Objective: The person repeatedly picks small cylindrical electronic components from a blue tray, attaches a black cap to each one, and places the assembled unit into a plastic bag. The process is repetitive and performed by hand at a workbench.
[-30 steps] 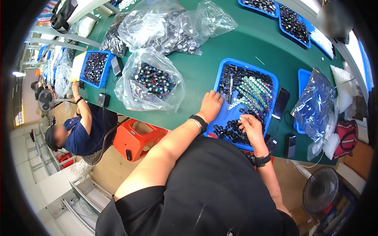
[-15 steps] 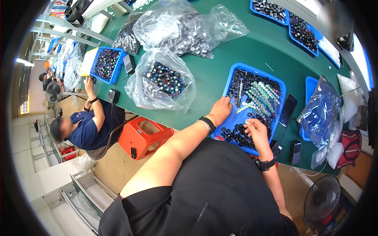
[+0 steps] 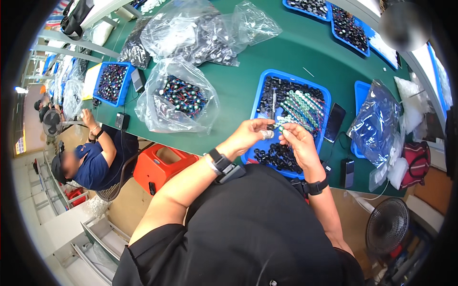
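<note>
Over the blue tray (image 3: 325, 114) on the table's near edge, my two hands meet fingertip to fingertip. A small black round part (image 3: 271, 127) sits pinched between thumb and finger of my left hand (image 3: 247, 137). My right hand (image 3: 300, 144) pinches a small green round piece (image 3: 281, 128) close beside it; whether the two pieces touch I cannot tell. Inside the tray lie loose black round parts (image 3: 279, 159), a row of green-and-white round pieces with thin wires (image 3: 301, 110), and a slim screwdriver-like tool (image 3: 274, 102).
A clear bag of wired round parts (image 3: 183, 97) stands left of the tray, with larger plastic bags (image 3: 191, 35) behind. A phone (image 3: 336, 123) and a bagged blue tray (image 3: 377, 121) lie right. A co-worker (image 3: 93, 157) sits left, past a red stool (image 3: 160, 164).
My left hand has left the tray's left side and come up to my right hand, with a black round part in its fingers. The co-worker's hand has drawn back from the far tray.
</note>
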